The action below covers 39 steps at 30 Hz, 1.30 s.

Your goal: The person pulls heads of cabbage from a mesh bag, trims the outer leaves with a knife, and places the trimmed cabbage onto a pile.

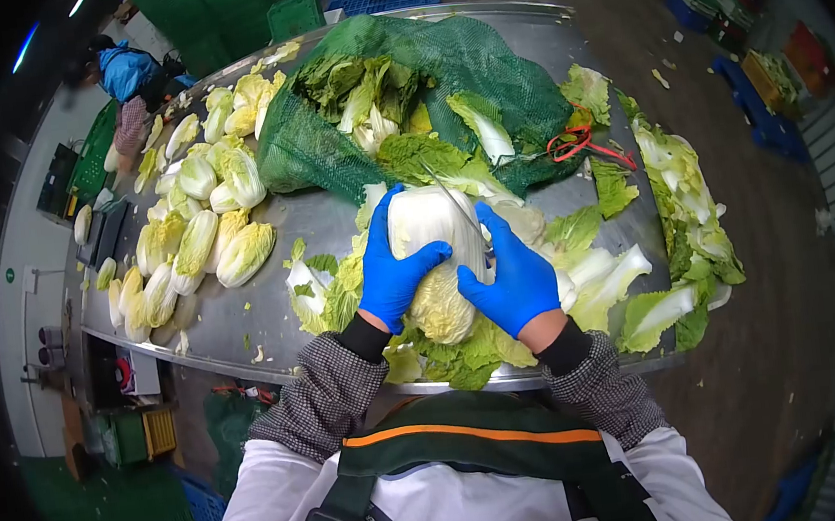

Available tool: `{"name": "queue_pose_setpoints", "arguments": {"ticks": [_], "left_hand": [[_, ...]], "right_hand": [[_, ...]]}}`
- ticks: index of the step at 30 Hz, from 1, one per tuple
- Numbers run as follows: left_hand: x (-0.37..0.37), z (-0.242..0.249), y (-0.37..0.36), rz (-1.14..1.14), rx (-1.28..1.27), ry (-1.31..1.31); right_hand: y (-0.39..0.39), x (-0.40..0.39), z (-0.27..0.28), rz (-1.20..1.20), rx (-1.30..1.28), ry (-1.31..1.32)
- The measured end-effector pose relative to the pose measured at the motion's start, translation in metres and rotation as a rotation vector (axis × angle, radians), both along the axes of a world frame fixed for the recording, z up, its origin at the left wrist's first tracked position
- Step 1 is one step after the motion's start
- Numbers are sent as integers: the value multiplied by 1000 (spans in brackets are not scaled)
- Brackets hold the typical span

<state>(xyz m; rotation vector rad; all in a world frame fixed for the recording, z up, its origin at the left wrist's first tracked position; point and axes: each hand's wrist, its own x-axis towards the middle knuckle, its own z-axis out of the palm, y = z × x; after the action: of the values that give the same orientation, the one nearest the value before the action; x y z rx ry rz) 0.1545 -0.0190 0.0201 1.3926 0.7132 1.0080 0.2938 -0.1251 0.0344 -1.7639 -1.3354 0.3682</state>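
Note:
A napa cabbage [434, 224] with a white base and a pale yellow-green leafy end is between my blue-gloved hands. My left hand [393, 265] wraps its left side, thumb across the front. On the right side, my right hand [512, 277] grips the cabbage, thumb pointing at its middle. A thin knife blade [459, 201] shows beside the cabbage near my right hand; its handle is hidden. Loose green outer leaves [467, 356] lie under and around the cabbage. Just beyond, a green mesh bag [489, 63] holds more cabbage.
Several trimmed cabbages [197, 242] lie on the left of the metal table [283, 218]. A red tie [592, 143] lies on the bag's right. Leaves hang over the right edge [679, 205]. Another person [128, 72] in blue stands at the far left.

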Motion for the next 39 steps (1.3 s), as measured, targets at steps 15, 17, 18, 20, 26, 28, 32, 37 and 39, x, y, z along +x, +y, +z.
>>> {"name": "queue_pose_setpoints", "arguments": {"ticks": [15, 17, 18, 20, 26, 28, 32, 37, 39], "left_hand": [[-41, -11, 12, -396, -1040, -476], [-46, -4, 16, -470, -1043, -629], [-44, 2, 13, -514, -1012, -687], [-32, 11, 6, -609, -945, -798], [-44, -15, 21, -534, -803, -369], [-53, -21, 15, -500, -754, -309], [-65, -22, 10, -445, -678, -224], [-88, -16, 10, -563, -902, -724], [-104, 1, 22, -734, -994, -796]], "right_hand": [[-30, 72, 16, 88, -156, 1123], [-23, 66, 1, 11, -219, 621], [-19, 61, -8, -28, -242, 370], [-6, 47, -13, 79, -188, 336], [3, -7, 28, 161, -201, 479], [1, -22, 12, 146, -277, 347], [3, -42, 14, 76, -422, 214], [-3, -11, -12, 62, -247, 604], [-6, 17, -29, 59, -244, 628]]}}
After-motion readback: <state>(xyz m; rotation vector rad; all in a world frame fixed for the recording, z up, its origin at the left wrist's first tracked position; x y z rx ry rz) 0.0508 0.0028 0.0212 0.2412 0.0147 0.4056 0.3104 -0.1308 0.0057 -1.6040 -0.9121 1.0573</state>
